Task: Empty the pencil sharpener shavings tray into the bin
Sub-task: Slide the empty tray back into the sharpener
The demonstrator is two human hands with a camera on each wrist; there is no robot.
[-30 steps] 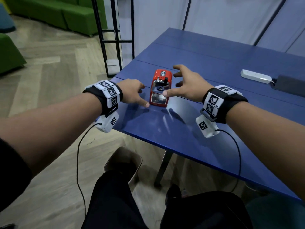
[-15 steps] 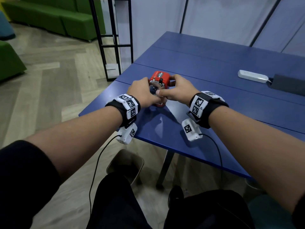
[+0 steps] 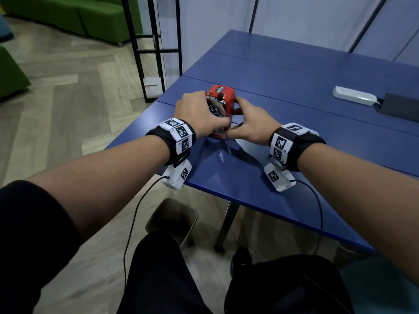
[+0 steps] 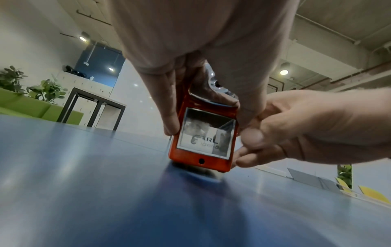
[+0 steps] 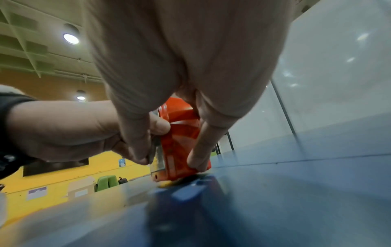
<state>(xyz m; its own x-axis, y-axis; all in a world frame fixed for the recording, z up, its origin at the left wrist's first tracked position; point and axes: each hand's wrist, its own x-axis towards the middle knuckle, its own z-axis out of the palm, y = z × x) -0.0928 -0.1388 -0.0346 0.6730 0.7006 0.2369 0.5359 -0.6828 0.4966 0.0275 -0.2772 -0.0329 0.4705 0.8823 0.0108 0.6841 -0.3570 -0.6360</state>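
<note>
A red pencil sharpener [image 3: 221,94] stands on the blue table [image 3: 294,87] near its left corner. Its clear shavings tray [image 4: 206,135] sits in the lower front, facing me. My left hand [image 3: 203,115] grips the body from above, one finger [image 4: 169,117] down the left side and the thumb down the right. My right hand [image 3: 248,125] holds the lower part: its thumb [image 5: 137,147] lies at the tray's front right edge and a finger [image 5: 200,148] presses the red side. A brown bin [image 3: 158,214] stands on the floor below the table edge, partly hidden by my knee.
On the table at the far right lie a white power strip [image 3: 353,98] and a dark flat box [image 3: 401,107]. A black metal frame [image 3: 147,53] stands left of the table. Green sofas [image 3: 68,17] line the back. Wrist cables hang beside the table edge.
Both hands have come in from either side of the sharpener and now grip it. Half a second ago they were just reaching it; since then they have settled lower.
</note>
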